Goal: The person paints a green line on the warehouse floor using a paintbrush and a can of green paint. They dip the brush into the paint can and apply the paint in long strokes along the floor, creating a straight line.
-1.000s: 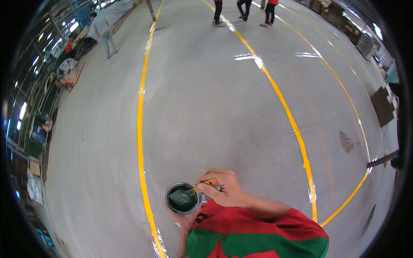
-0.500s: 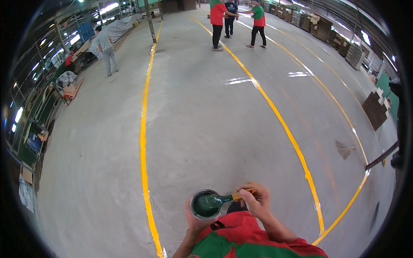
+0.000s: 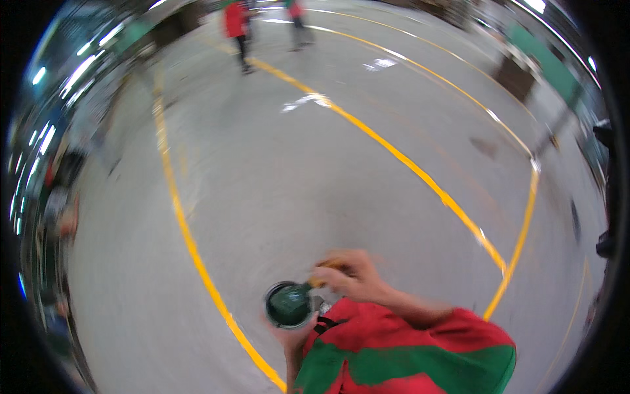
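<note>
My left hand [image 3: 291,333] grips a round can [image 3: 268,308] of dark green paint from below and beside it, close to my body. Over the can's mouth lies a paintbrush [image 3: 304,287], its bristle end green and down at the paint. Its yellowish handle is pinched in the fingers of my right hand [image 3: 351,272], just right of the can. Motion blurs the bristles, so I cannot tell how deep they sit.
Yellow lines [image 3: 394,154] run along the grey floor [image 3: 262,184]. Far off stand people in red and green tops [image 3: 234,21]. A blurred broom-like bundle [image 3: 484,146] lies at right near a dark post [image 3: 554,136]. Cluttered racks line the left side.
My view has swung to the right, so the floor lines and people sit further left and higher. The brush has shifted, with its handle steeper and nearer the can's edge.
</note>
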The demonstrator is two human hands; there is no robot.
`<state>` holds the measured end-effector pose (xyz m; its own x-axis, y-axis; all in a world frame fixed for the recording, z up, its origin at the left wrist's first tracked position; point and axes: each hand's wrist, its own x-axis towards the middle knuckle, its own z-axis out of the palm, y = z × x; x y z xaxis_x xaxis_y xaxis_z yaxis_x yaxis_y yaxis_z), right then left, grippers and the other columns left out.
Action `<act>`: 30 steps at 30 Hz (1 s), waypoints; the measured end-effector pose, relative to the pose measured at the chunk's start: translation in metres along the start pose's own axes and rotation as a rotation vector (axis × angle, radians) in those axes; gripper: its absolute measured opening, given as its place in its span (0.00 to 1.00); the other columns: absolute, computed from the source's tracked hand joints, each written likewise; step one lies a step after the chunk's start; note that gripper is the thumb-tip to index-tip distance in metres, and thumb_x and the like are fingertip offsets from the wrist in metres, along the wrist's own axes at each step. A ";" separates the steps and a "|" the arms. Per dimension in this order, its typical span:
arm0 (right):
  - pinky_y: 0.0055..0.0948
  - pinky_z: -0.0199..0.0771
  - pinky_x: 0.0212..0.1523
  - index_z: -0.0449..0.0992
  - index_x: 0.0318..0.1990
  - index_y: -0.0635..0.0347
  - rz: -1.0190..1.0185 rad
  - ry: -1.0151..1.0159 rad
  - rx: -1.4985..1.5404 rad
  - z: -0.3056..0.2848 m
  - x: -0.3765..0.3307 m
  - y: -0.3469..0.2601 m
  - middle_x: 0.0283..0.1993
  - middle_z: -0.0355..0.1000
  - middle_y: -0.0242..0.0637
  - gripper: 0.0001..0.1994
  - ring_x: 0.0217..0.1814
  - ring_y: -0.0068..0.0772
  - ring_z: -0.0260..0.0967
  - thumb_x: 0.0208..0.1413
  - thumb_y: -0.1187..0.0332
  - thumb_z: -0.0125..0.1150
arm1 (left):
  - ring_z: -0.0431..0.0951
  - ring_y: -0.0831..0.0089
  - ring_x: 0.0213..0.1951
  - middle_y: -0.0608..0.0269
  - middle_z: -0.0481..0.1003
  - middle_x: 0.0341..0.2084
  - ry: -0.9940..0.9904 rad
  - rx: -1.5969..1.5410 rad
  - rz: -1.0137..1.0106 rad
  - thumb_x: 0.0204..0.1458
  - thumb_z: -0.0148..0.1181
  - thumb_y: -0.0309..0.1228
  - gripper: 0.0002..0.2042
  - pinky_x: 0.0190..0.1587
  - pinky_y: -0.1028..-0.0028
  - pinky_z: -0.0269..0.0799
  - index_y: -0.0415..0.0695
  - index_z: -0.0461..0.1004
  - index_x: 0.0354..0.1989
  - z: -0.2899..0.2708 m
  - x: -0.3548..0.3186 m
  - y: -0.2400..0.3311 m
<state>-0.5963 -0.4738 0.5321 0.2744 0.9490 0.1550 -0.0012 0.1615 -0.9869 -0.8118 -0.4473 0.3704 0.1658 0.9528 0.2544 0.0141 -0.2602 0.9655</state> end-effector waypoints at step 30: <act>0.26 0.66 0.24 0.80 0.36 0.66 -0.168 0.100 -0.016 -0.017 -0.026 0.012 0.26 0.77 0.35 0.10 0.23 0.21 0.67 0.62 0.66 0.61 | 0.74 0.63 0.51 0.53 0.69 0.51 -0.094 0.124 -0.004 0.30 0.79 0.26 0.45 0.55 0.64 0.74 0.35 0.59 0.60 0.029 -0.012 0.038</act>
<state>-0.5868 -0.5016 0.5151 0.3638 0.8771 0.3135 0.0678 0.3108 -0.9481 -0.7845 -0.4728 0.4026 0.2572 0.9364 0.2389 0.1353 -0.2797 0.9505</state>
